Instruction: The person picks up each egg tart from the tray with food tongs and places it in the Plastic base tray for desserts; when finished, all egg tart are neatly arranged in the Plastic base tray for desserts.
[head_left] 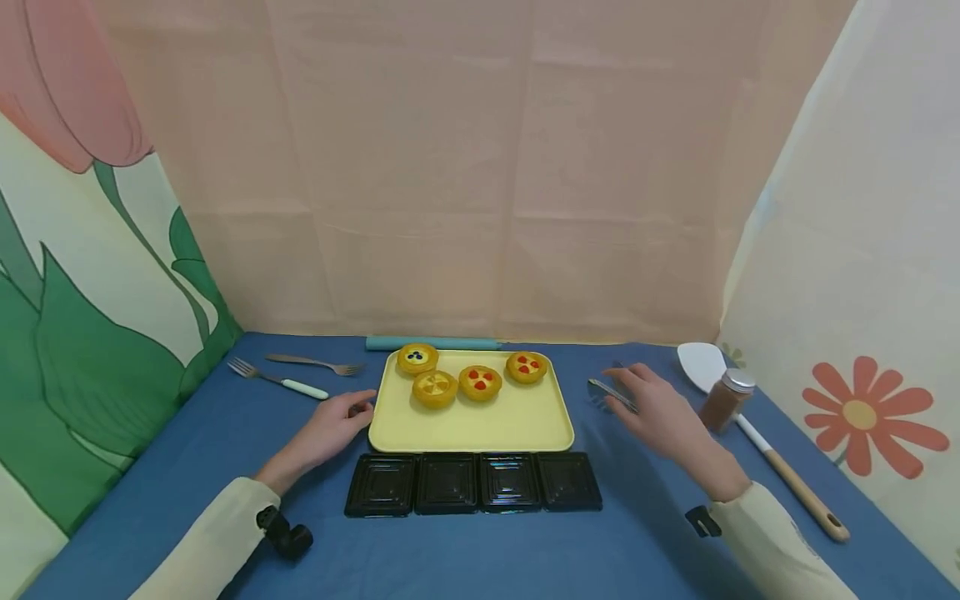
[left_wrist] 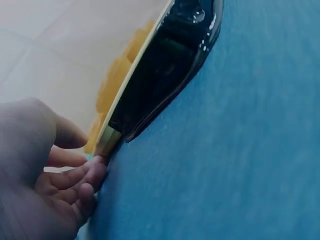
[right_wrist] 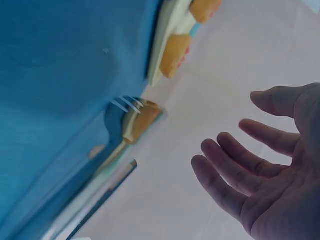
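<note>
A yellow tray (head_left: 480, 429) carries several small tarts (head_left: 480, 382) topped with red, yellow or dark blue pieces. My left hand (head_left: 341, 427) is at the tray's left edge with loosely bent fingers. In the left wrist view its fingertips (left_wrist: 97, 167) appear to touch the rim, while the thumb stays apart from it. To the right of the tray, my right hand (head_left: 667, 417) hovers over a fork (head_left: 615, 395). The right wrist view shows its fingers (right_wrist: 225, 187) spread and relaxed, holding nothing, apart from the fork and a second thin utensil (right_wrist: 107, 195).
A black four-section lid or tray (head_left: 447, 485) lies in front. Two forks (head_left: 303, 388) (head_left: 318, 364) rest at left. On the right are a spice jar (head_left: 726, 402) and a white spatula (head_left: 795, 483). Behind the tray lies a teal rod (head_left: 442, 342).
</note>
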